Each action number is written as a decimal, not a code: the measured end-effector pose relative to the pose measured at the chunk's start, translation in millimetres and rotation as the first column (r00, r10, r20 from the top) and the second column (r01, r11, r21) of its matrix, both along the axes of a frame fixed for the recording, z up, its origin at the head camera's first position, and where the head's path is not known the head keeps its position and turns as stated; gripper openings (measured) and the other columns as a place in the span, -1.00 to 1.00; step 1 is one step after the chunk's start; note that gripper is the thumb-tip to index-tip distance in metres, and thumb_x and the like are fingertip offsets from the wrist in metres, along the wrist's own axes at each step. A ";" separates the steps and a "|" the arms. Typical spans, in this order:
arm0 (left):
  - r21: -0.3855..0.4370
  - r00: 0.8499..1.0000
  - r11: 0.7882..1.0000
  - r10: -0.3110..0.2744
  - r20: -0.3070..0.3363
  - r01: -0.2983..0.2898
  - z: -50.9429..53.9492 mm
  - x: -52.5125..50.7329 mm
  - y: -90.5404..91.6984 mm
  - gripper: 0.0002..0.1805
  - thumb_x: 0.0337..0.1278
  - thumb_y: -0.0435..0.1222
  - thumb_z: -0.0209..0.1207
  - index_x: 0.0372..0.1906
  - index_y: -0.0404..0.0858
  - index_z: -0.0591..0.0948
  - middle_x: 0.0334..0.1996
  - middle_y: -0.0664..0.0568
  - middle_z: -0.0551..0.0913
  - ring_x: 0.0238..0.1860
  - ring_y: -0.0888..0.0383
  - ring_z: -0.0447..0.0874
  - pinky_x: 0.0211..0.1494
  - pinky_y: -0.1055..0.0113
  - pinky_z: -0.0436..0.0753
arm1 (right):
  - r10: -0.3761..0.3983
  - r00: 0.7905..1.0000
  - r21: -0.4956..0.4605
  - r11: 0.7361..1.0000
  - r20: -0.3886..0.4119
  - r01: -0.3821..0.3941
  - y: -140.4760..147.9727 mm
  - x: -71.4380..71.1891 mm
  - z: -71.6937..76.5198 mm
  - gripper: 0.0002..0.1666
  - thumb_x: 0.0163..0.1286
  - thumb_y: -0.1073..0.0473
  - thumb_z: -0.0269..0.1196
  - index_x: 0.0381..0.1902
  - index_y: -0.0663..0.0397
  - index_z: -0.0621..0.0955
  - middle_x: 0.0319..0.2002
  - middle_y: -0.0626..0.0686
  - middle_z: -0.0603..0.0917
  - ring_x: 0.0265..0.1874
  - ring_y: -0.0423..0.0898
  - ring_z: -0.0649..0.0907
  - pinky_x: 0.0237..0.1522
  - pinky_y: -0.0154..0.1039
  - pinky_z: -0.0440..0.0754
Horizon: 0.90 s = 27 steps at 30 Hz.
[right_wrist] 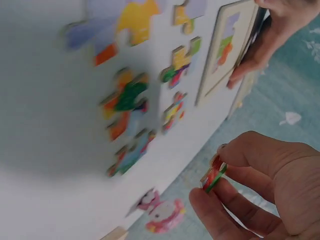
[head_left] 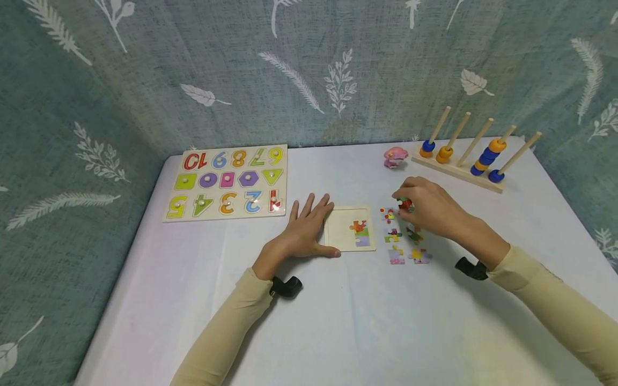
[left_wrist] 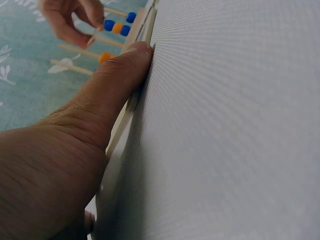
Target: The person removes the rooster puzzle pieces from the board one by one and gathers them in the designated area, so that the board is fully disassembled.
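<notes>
My left hand (head_left: 301,231) lies with fingers spread at the left edge of a square wooden puzzle tray (head_left: 337,230), its thumb along the tray's near edge. Inside the tray, joined jigsaw pieces (head_left: 361,236) in orange, green and lilac sit at the right side. Raised over the table to the right, my right hand (head_left: 429,206) pinches a small red and green jigsaw piece (right_wrist: 214,175) between thumb and fingertips. Below that hand, several loose jigsaw pieces (head_left: 393,235) are laid out on the white table, some partly hidden by it in the head view.
A wooden number and shape board (head_left: 225,184) lies at the back left. At the back right stands a peg stand (head_left: 458,169) with blue and orange beads. Left of it sits a pink toy figure (head_left: 396,157). Patterned green cloth (head_left: 309,69) hangs behind the table.
</notes>
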<state>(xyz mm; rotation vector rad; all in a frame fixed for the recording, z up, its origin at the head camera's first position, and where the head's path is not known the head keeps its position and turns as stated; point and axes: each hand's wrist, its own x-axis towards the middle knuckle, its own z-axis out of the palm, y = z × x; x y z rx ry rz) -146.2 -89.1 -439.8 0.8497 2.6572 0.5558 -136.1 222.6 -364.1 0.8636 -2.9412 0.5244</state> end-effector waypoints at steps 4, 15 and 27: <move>0.005 1.000 1.000 -0.001 -0.006 0.001 -0.2 -0.6 0.2 0.32 -0.14 0.30 0.42 0.61 -0.20 0.00 0.62 0.01 -0.25 0.57 -0.06 -0.51 0.47 -0.10 -0.54 | -0.036 0.999 0.003 0.999 -0.016 0.036 15.0 1.9 -2.2 -0.69 0.14 0.35 0.44 -0.11 0.28 0.74 -0.18 0.14 0.65 -0.23 0.06 0.61 -0.27 -0.04 0.60; 0.001 1.000 1.000 -0.001 -0.007 0.001 -0.8 1.7 -1.2 0.32 -0.14 0.29 0.42 0.61 -0.20 -0.01 0.62 0.02 -0.26 0.58 -0.07 -0.51 0.48 -0.12 -0.52 | -0.120 0.992 0.031 0.992 -0.036 0.121 42.6 1.9 -13.3 -0.68 0.11 0.33 0.46 -0.13 0.28 0.74 -0.20 0.15 0.65 -0.23 0.09 0.62 -0.24 0.04 0.61; -0.004 1.000 1.000 -0.008 -0.009 0.008 0.5 2.2 -1.8 0.32 -0.11 0.30 0.40 0.61 -0.20 -0.03 0.62 0.02 -0.28 0.57 -0.06 -0.52 0.47 -0.10 -0.54 | -0.153 0.988 0.044 0.987 0.012 0.152 59.6 -3.6 -29.0 -0.71 0.11 0.36 0.43 -0.16 0.32 0.73 -0.23 0.18 0.65 -0.23 0.13 0.63 -0.20 0.12 0.60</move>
